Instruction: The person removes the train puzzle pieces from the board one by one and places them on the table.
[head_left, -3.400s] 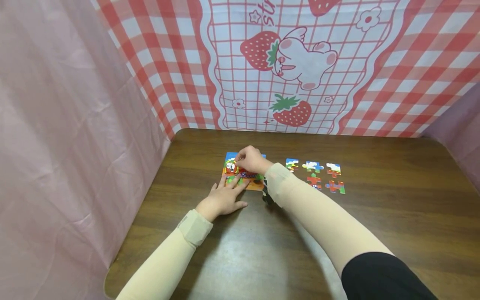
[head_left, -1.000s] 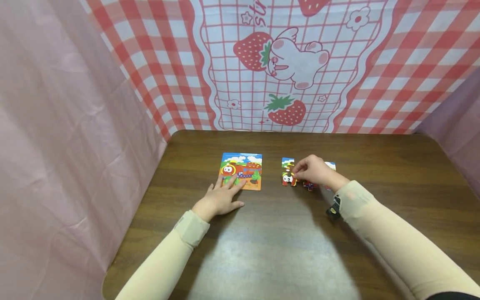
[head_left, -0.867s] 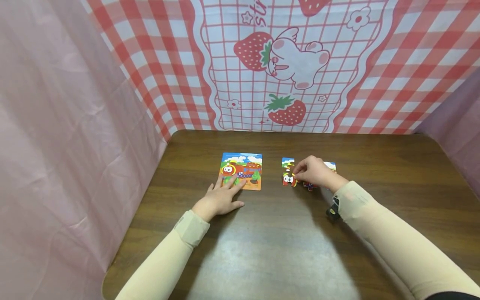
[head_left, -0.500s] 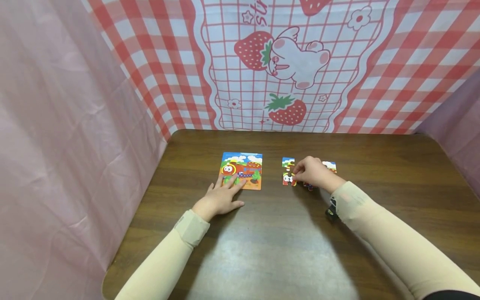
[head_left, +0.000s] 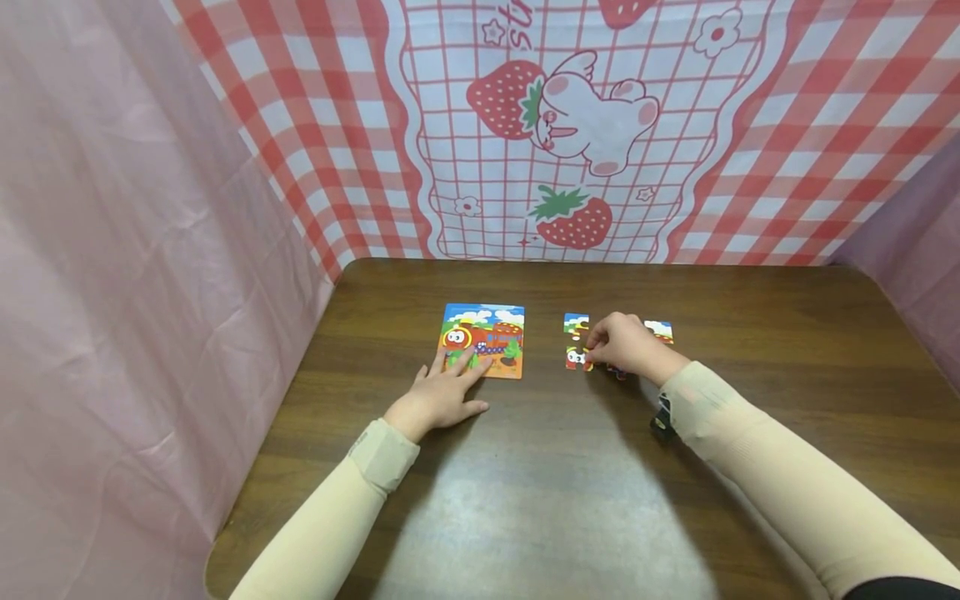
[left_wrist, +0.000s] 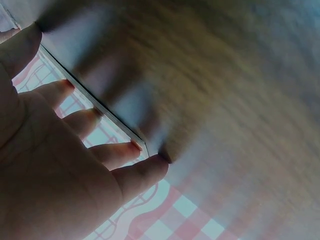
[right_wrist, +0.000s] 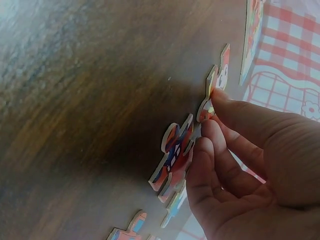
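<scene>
My left hand lies with fingers spread on the lower edge of a square picture card showing a red train with a face. In the left wrist view the fingertips of that hand touch the card's edge. My right hand pinches the right side of a puzzle piece with eyes. The right wrist view shows thumb and fingers of the hand on that piece, with a red and blue piece close below. My hand partly hides the middle pieces in the head view.
A blue and green piece lies just beyond the face piece. Another piece shows to the right of my right hand. The wooden table meets a checked strawberry cloth at the back and a pink curtain at the left.
My right hand has moved from over the card to the pieces on the right and now pinches the face piece there. My left hand stays on the card.
</scene>
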